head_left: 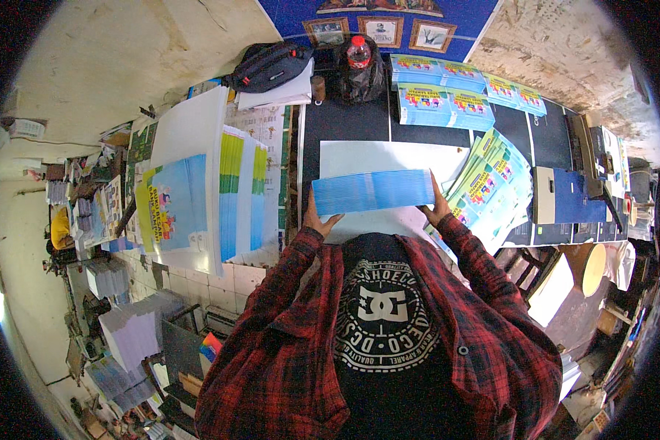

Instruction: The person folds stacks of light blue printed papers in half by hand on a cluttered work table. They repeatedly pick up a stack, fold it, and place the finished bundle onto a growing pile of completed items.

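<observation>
Red-capped plastic bottle (358,51) with red label, back of table

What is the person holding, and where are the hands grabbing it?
A thick stack of blue booklets, held up on its edge. The left hand has its grip on the left end, the right hand on the right end.

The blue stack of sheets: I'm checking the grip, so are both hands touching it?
Touching. The head view shows the left hand pressed against the left end of the blue stack of sheets and the right hand against its right end.
</observation>
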The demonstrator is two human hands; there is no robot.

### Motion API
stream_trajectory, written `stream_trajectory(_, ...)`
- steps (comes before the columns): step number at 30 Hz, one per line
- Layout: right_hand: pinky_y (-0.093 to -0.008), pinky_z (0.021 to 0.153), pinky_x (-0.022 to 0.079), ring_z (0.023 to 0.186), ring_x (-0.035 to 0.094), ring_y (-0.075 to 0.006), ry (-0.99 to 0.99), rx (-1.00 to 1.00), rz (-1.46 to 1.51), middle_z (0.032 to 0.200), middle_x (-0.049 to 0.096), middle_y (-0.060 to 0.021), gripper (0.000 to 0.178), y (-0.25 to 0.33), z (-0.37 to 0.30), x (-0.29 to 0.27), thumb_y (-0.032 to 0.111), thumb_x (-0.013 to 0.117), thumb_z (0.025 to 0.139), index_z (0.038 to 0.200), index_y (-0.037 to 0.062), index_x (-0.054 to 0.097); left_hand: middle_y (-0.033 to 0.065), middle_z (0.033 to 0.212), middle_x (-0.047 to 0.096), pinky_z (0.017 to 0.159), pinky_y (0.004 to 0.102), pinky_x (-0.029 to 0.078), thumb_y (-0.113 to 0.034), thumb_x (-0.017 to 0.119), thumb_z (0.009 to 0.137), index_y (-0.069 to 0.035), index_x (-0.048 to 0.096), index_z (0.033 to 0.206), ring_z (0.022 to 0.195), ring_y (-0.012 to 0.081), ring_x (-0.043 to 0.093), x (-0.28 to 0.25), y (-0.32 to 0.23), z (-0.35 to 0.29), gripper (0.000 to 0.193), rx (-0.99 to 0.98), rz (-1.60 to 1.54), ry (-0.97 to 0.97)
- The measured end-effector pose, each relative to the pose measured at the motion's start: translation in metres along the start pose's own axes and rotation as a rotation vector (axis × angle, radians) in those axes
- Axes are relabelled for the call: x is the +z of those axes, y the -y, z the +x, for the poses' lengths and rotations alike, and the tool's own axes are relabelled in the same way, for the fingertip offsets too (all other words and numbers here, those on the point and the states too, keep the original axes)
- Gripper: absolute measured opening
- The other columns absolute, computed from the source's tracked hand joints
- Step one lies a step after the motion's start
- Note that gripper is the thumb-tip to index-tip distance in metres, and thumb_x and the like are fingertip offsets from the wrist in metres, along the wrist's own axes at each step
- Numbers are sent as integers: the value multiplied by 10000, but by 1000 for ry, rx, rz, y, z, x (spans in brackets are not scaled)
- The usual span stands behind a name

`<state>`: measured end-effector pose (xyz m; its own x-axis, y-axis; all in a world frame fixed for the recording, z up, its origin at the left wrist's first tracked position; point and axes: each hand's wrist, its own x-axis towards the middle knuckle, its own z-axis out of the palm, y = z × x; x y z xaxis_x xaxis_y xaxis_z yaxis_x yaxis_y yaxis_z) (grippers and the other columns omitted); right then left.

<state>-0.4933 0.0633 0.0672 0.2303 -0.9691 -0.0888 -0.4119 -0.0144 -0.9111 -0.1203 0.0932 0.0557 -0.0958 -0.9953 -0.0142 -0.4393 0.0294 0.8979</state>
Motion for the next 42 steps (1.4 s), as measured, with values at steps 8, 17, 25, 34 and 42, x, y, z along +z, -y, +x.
stream_trajectory(8, -353, 1097, 271, 1360, 301, -271, -119, -85, 144, 1480, 281, -197, 1004, -19, 4, 19, 84, 729, 701, 1481, 64, 96, 191, 1344, 446, 990, 428, 415, -349, 803, 707, -53, 112, 1473, 1207, 310, 486, -7, -13, -3, 1073, -12, 73, 6)
stream_trajectory(17, -379, 1111, 245, 1379, 251, -285, -125, -62, 201, 1488, 257, -192, 1032, -12, 4, 27, 97, 747, 678, 1481, 70, 98, 180, 1338, 450, 988, 424, 411, -358, 814, 689, -61, 125, 1472, 1210, 296, 478, -9, 2, 3, 1084, 7, -4, 33)
stream_trajectory(25, -379, 1094, 281, 1343, 331, -295, -43, -84, 116, 1460, 311, -204, 1018, -15, -1, 10, 70, 733, 674, 1483, 87, 115, 172, 1377, 397, 1004, 427, 387, -311, 827, 679, -63, 105, 1475, 1242, 302, 437, 4, 0, 2, 1103, 79, -48, -56)
stream_trajectory(34, -381, 1078, 300, 1333, 344, -309, -66, -89, 189, 1441, 331, -224, 1028, -14, 4, 15, 102, 731, 654, 1477, 58, 118, 177, 1376, 383, 1033, 430, 350, -294, 811, 701, -61, 84, 1477, 1259, 301, 409, -4, -2, -2, 1089, -21, -37, 10)
stream_trajectory(42, -378, 1089, 290, 1344, 333, -286, -13, -54, 142, 1453, 322, -211, 1031, -20, 2, 7, 119, 746, 661, 1478, 62, 119, 208, 1427, 291, 1064, 449, 306, -359, 853, 622, -60, 31, 1479, 1309, 337, 333, -9, 5, 7, 1225, 59, 36, 49)
